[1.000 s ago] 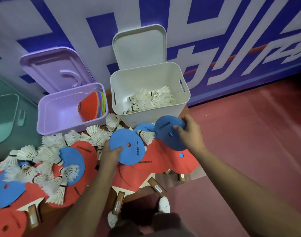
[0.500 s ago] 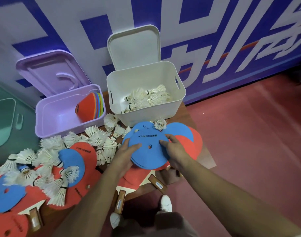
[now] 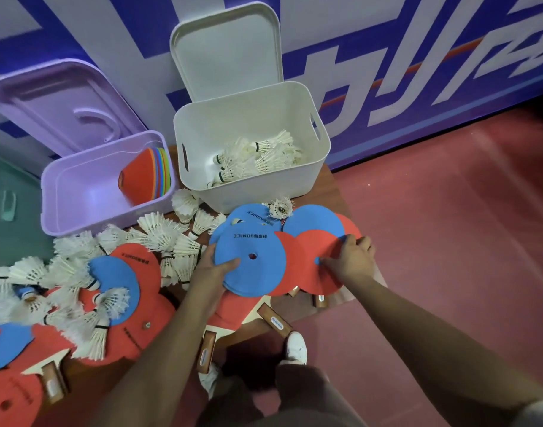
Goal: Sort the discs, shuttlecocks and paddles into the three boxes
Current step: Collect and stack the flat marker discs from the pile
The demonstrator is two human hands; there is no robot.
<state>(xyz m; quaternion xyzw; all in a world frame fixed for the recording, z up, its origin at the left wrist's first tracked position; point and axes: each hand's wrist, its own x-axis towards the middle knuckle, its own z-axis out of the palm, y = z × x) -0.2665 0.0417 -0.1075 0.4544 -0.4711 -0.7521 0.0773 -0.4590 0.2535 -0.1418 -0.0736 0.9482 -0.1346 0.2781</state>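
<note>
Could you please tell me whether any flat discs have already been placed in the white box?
No, the white box holds only feathered shuttlecocks, with no disc visible among them.

A lilac box [image 3: 79, 192] holds cones [image 3: 140, 180], orange in front with rainbow edges behind. A white box [image 3: 251, 118] holds white shuttlecocks [image 3: 261, 155] with black bands. The blue disc [image 3: 251, 272] carries black lettering; the red disc [image 3: 322, 245] is plain. Paddle handles [image 3: 276, 322] are brown wood. The wall [image 3: 387, 41] is blue and white, the floor [image 3: 449, 241] dull red.
</note>
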